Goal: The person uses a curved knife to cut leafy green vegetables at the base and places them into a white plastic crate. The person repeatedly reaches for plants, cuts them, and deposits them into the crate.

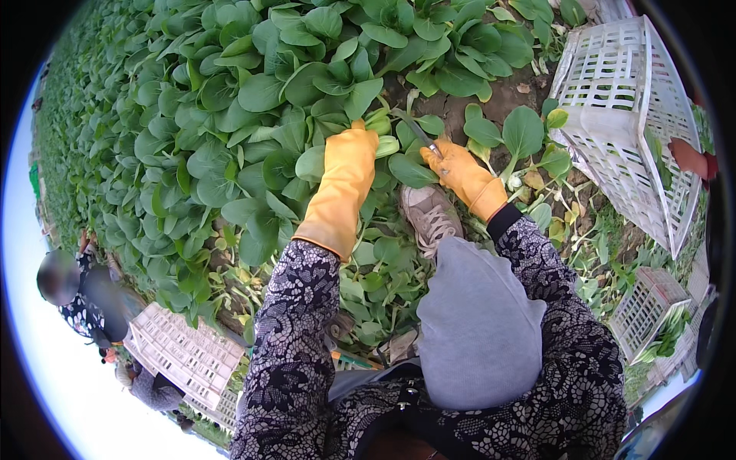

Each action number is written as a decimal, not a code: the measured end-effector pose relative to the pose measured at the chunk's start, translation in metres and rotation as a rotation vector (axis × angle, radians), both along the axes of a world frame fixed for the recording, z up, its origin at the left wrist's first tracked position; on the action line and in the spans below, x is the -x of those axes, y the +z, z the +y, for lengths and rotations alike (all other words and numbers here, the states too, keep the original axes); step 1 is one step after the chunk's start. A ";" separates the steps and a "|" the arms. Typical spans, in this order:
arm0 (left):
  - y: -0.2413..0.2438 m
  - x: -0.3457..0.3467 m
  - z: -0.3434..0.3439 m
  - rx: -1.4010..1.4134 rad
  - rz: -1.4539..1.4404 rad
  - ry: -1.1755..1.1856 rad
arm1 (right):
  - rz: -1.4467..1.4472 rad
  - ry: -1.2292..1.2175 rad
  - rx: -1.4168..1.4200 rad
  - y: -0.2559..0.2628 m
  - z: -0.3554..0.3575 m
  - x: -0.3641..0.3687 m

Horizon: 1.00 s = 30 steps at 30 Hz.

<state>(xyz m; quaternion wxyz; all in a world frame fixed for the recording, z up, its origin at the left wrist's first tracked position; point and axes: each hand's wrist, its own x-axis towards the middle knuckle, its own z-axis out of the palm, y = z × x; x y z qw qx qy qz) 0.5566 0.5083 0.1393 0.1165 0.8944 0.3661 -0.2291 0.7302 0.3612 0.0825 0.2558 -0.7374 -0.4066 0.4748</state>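
Note:
My left hand [352,155], in a yellow rubber glove, grips green bok choy stalks [386,145] near their bases; its fingers are partly hidden by leaves. My right hand [457,169], gloved the same way, is closed around the handle of a knife [420,133]. The knife's dark blade points up and left, close to the stalks in my left hand. Dense, leafy bok choy plants [230,132] stand to the left of and beyond my hands. Just below the knife hand is a worn laced shoe [432,215], with loose leaves around it.
A white plastic crate [644,115] stands tilted at the right, with a co-worker's hand [689,158] at it. A smaller crate [647,310] with greens lies lower right. More crates [184,345] and co-workers are at lower left. Cut leaves litter the soil [451,109].

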 end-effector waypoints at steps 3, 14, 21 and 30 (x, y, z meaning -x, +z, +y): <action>-0.007 0.009 -0.002 -0.055 -0.128 0.007 | -0.033 0.021 0.062 0.013 0.000 0.004; -0.024 0.019 -0.014 -0.222 -0.152 -0.065 | 0.311 -0.044 0.201 0.027 0.001 0.004; -0.029 0.021 -0.023 -0.320 -0.189 -0.107 | 0.190 0.047 0.184 0.013 0.005 0.000; -0.031 0.030 -0.023 -0.234 -0.203 0.001 | 0.068 0.096 0.170 0.014 -0.021 -0.001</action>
